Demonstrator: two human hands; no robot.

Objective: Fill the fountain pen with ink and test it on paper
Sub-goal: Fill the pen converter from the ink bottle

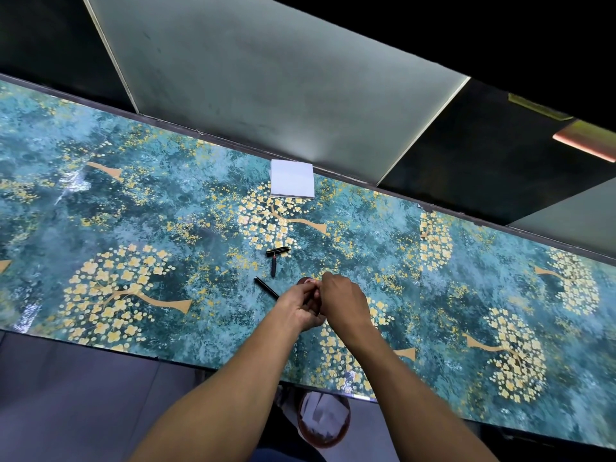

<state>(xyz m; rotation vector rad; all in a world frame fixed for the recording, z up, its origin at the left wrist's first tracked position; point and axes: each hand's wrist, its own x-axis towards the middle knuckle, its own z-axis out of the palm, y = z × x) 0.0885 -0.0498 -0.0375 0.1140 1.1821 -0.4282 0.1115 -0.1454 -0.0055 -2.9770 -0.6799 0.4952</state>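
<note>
Pen parts (274,266), three, lie beside one paper pad (292,178); both hands' fingers (320,288) grasp a small, mostly hidden object

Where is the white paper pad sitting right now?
In the head view the white paper pad lies at the table's far edge, against the wall panel, beyond the black pen pieces and both hands.

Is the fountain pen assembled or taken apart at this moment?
Taken apart. The pen cap, a short dark section and the slim barrel lie as separate pieces on the patterned table.
</note>
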